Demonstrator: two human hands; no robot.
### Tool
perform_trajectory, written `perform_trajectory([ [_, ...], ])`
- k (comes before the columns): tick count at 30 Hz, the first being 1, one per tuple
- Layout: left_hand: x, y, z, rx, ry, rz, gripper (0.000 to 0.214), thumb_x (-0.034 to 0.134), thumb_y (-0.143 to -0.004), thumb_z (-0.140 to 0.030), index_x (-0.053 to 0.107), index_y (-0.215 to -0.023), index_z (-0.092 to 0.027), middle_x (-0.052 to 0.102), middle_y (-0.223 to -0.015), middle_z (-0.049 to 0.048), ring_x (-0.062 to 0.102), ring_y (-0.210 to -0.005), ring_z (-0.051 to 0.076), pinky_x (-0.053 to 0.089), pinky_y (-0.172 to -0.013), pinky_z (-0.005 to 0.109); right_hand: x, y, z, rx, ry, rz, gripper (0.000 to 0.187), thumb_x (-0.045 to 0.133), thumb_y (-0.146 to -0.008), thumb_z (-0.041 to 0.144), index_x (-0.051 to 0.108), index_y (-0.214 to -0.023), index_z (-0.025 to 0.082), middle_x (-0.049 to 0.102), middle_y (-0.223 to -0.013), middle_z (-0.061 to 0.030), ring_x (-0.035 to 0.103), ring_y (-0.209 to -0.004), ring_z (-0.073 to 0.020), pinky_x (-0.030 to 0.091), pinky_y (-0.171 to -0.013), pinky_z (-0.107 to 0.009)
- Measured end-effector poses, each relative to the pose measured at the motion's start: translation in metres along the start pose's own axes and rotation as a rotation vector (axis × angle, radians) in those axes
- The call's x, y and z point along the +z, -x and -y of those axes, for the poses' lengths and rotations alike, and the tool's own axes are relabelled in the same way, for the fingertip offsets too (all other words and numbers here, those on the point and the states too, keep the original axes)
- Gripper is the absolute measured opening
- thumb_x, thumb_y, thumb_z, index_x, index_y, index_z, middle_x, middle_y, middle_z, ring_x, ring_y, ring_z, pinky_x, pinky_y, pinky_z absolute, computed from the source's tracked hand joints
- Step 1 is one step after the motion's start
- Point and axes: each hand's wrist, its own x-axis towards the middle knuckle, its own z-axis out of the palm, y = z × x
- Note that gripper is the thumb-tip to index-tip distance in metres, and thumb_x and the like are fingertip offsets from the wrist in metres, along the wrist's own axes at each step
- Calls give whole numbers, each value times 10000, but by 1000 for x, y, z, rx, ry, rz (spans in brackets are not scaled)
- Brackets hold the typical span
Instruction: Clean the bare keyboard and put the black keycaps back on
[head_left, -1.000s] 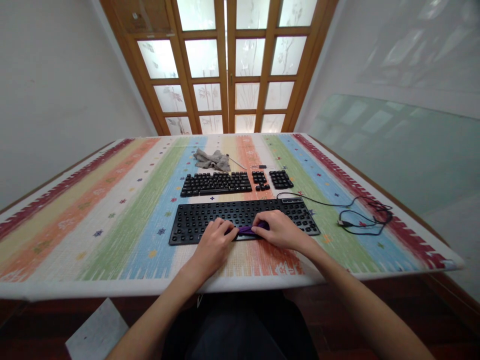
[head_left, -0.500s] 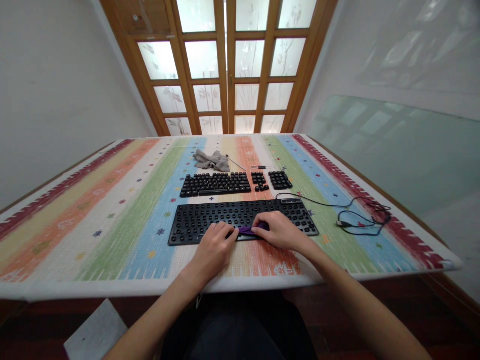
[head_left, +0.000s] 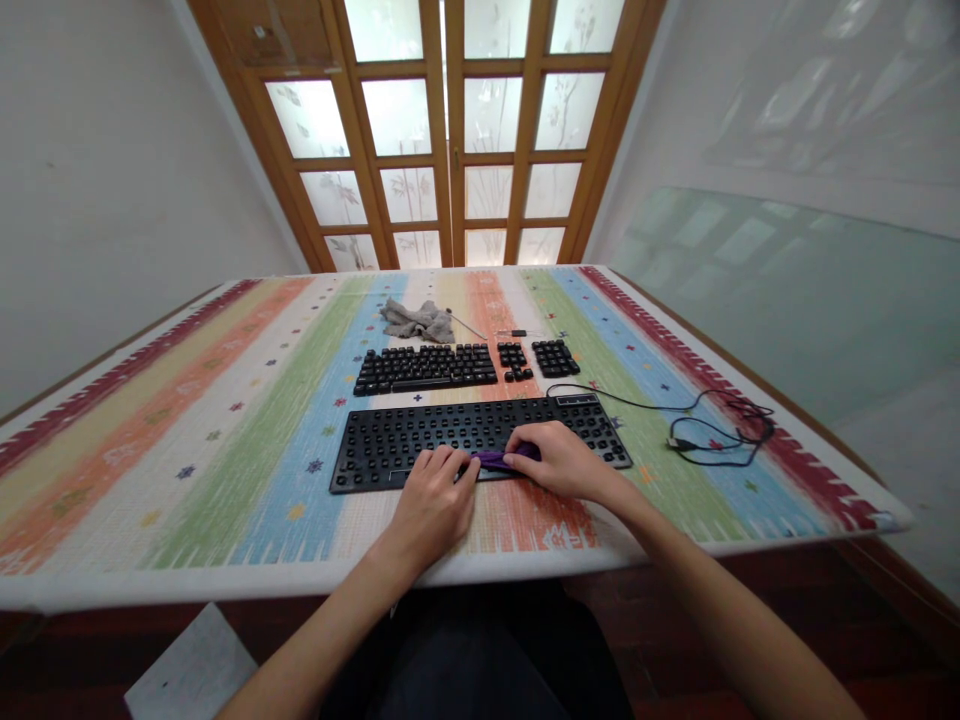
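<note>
A black keyboard base (head_left: 375, 435), its keycaps off and its switch posts bare, lies flat near the table's front edge. Across its lower middle is a narrow, bunched purple cloth (head_left: 490, 460). My right hand (head_left: 556, 460) pinches this cloth between thumb and fingers, low over the right half of the keyboard. Close by on the left, my left hand (head_left: 437, 497) rests on the keyboard's lower edge, thumb and forefinger closed at the cloth's left end. Both hands hide part of the bottom row, and the right hand covers some of the cloth.
Behind the base lie removed black keycaps (head_left: 427, 368) in keyboard layout, with a number block (head_left: 555, 357) at their right. A grey cloth (head_left: 417, 320) and a thin tool (head_left: 517, 333) lie farther back. The keyboard's cable (head_left: 724, 455) coils at right on the striped tablecloth (head_left: 225, 460).
The whole view has shifted slightly to the left. Both hands stay at nearly the same place on the keyboard, with the purple cloth still between them.
</note>
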Motion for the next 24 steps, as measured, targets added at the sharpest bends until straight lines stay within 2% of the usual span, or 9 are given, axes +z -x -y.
perform_trajectory([
  [7, 3, -3, -6, 10, -11, -21, 272, 537, -846, -126, 609, -1108, -138, 625, -1018, 116, 527, -964, 274, 435, -807, 417, -3, 3, -5, -1, -4, 4, 132, 612, -860, 257, 720, -851, 182, 729, -839, -39, 636, -762, -162, 403, -703, -258],
  [12, 4, -8, -5, 53, -91, -22, 138, 532, -905, -133, 609, -1020, -137, 642, -947, 90, 545, -929, 254, 423, -778, 392, -3, 4, -6, -13, -6, -6, 117, 621, -854, 249, 717, -840, 183, 727, -835, -41, 633, -755, -164, 412, -703, -258],
  [16, 5, -10, -4, 73, -108, -23, 114, 501, -943, -131, 599, -1002, -140, 648, -916, 80, 554, -878, 239, 415, -734, 370, -2, 4, -6, -15, -5, -13, 111, 623, -855, 248, 714, -834, 189, 726, -820, -41, 631, -737, -165, 403, -685, -259],
  [22, 14, -7, -6, 23, 19, -159, 212, 489, -944, -108, 574, -1138, -123, 673, -893, 65, 540, -855, 230, 417, -728, 364, -6, 8, -8, -1, 18, -21, 107, 634, -853, 255, 708, -817, 187, 716, -790, -37, 617, -710, -163, 380, -657, -256],
  [24, 17, -7, -9, 5, 62, -170, 237, 493, -927, -84, 570, -1148, -122, 677, -894, 64, 537, -872, 235, 423, -746, 364, -8, 10, -11, 1, 21, -17, 113, 630, -854, 256, 707, -812, 186, 713, -785, -34, 613, -699, -159, 377, -652, -255],
])
